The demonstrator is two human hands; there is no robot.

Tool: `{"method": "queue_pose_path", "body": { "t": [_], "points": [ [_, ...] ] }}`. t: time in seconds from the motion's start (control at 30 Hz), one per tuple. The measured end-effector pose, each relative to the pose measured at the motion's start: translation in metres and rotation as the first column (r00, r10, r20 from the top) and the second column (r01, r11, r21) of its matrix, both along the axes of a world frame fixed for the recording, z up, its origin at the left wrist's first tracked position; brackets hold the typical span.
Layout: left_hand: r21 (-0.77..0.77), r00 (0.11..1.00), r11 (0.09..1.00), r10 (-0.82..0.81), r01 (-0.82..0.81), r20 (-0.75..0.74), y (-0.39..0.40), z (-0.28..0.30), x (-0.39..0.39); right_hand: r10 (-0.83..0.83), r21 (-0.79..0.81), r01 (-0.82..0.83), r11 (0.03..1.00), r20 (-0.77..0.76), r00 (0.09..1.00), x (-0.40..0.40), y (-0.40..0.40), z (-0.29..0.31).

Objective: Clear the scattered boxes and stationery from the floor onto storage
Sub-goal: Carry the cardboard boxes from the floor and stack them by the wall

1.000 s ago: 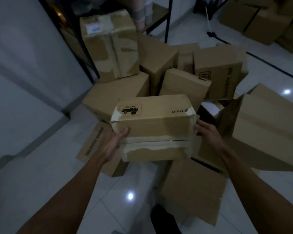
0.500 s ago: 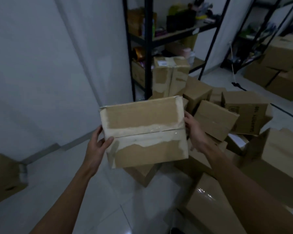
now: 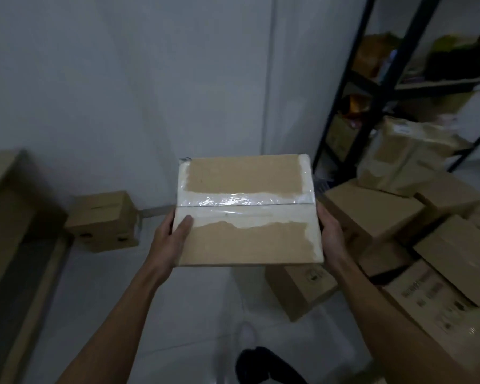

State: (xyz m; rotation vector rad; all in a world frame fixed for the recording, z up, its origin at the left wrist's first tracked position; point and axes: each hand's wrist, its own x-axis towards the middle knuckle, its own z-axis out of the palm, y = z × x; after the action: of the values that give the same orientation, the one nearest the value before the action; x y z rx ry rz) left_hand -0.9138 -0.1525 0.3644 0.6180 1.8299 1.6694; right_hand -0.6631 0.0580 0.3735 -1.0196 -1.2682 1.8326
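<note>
White wall behind, taped box [image 3: 247,217] lies level, long axis left-right.

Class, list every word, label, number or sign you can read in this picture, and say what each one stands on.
No text here can be read for certain.
Held box: torn tape only, no print showing.
Long box at lower right: rows of dark print, too blurred to read.
Box on the floor below the held one: a small dark mark, too blurred.
Taped box by the shelf: a pale label, unreadable.

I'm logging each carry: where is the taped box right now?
Centre of the head view, the taped box is held off the floor between the left hand and right hand, facing the wall.
</note>
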Motion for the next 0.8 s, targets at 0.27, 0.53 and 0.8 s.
{"method": "queue_pose_path", "body": {
  "t": [0.27,0.53,0.8],
  "points": [
    [-0.048,0.989,0.988,0.145,-0.145,0.004,-0.046,-0.017,-0.09,0.161,-0.058,-0.162,0.985,-0.014,0.987,-0.139,-0.003,-0.026],
    [-0.076,0.977,0.974,0.213,-0.212,0.004,-0.041,-0.002,-0.229,0.212,-0.062,-0.214,0.975,-0.036,0.977,-0.293,0.013,-0.038],
    [-0.143,0.96,0.952,0.279,-0.271,0.032,-0.046,0.001,-0.334,0.35,0.0,-0.35,0.937,-0.011,0.937,-0.42,0.02,-0.03]
  ]
}}
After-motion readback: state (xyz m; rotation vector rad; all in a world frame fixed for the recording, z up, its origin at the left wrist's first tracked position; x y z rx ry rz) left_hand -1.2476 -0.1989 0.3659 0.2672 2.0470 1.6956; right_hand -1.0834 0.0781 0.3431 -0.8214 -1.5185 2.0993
